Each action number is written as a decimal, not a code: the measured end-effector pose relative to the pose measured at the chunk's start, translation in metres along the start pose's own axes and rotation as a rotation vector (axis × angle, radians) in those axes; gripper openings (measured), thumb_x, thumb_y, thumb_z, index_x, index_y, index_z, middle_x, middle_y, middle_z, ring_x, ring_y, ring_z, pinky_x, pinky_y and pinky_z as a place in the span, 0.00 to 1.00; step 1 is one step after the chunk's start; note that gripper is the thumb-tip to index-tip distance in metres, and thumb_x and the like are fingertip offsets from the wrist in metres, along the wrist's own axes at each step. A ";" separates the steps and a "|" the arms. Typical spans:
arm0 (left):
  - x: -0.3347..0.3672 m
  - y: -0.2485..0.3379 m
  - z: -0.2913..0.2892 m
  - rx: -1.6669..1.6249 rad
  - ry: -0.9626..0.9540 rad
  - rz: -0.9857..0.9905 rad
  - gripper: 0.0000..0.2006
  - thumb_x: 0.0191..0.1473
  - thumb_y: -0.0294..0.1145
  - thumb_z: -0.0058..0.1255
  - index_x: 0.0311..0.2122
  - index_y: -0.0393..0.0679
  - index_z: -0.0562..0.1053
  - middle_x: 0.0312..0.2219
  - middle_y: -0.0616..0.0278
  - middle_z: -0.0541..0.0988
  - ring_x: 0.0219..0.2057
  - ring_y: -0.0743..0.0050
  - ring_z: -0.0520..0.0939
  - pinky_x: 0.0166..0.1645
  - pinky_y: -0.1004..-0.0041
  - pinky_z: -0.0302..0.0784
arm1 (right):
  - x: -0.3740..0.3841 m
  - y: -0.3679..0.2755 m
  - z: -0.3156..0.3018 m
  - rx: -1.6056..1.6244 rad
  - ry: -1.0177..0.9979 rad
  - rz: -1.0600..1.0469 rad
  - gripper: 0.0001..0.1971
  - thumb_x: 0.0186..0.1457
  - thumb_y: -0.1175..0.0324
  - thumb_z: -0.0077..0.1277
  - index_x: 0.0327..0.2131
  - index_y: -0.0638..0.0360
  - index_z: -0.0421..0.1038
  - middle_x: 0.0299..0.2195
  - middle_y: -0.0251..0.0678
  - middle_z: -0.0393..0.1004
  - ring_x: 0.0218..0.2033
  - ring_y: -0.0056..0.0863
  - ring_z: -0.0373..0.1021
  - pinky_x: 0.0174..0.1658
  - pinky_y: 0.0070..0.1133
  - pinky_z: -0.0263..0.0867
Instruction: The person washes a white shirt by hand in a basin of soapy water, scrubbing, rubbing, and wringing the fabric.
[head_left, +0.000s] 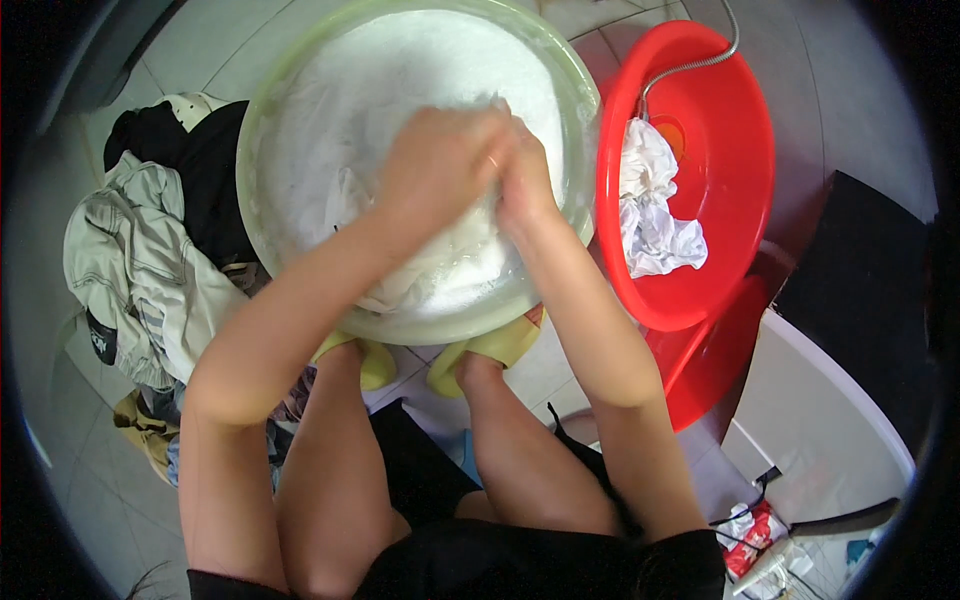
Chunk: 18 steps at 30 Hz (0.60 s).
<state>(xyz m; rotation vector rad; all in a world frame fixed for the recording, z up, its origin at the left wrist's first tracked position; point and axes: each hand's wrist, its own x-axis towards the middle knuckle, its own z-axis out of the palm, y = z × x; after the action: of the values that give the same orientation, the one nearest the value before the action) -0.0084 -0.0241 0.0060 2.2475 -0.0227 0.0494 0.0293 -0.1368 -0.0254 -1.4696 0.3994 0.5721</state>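
- The white wet cloth (455, 260) lies bunched in the washing basin (440, 328), under the hands and toward the near rim; more of its folds show to the left, half sunk in suds.
- The left hand (435, 150) is over the basin, right of its middle, blurred, its fingers curled in against the other hand.
- The right hand (525, 175) meets it, fingers bent and together; whether either hand is clamped on cloth I cannot tell.
- White suds (480, 60) spread around them; the wider room inside the rim lies to the left and on the far side, while the right hand is near the right wall.
- Both forearms cross above the near rim, well apart at the elbows.
- To the right, the red basin (735, 180) stands tilted, its edge just beside the pale green rim; crumpled white cloths (660, 240) lie along its left side, and a metal hose (690, 68) hangs into it.
- On the left, a grey-green garment (130, 230) and a black one (220, 190) are heaped close against the basin.
- Yellow-green slippers (500, 345) stand at the near edge, with a narrow strip of floor tile (400, 362) between them.
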 end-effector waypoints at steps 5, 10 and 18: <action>-0.003 0.014 -0.001 -0.017 0.160 0.373 0.12 0.50 0.39 0.49 0.23 0.42 0.72 0.19 0.55 0.74 0.21 0.54 0.74 0.28 0.64 0.68 | -0.034 -0.017 0.013 0.529 -0.080 0.245 0.15 0.58 0.56 0.41 0.38 0.57 0.67 0.30 0.30 0.67 0.34 0.21 0.65 0.39 0.21 0.63; 0.002 0.002 -0.008 -0.024 -0.083 -0.131 0.09 0.48 0.41 0.49 0.20 0.52 0.73 0.17 0.59 0.76 0.22 0.61 0.79 0.22 0.67 0.69 | -0.063 -0.012 0.030 0.268 0.004 0.085 0.13 0.58 0.57 0.38 0.37 0.55 0.66 0.32 0.29 0.68 0.39 0.25 0.66 0.45 0.24 0.61; -0.011 0.003 0.009 -0.006 0.198 0.301 0.12 0.48 0.41 0.52 0.20 0.47 0.71 0.16 0.57 0.72 0.16 0.58 0.73 0.21 0.63 0.65 | -0.071 -0.018 0.028 0.528 0.203 0.371 0.13 0.56 0.57 0.40 0.23 0.52 0.60 0.23 0.27 0.63 0.23 0.19 0.59 0.28 0.21 0.57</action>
<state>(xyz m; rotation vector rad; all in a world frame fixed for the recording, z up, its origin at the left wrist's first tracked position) -0.0191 -0.0333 0.0024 2.2058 -0.2539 0.4326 -0.0203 -0.1179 0.0327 -0.9481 0.9211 0.5556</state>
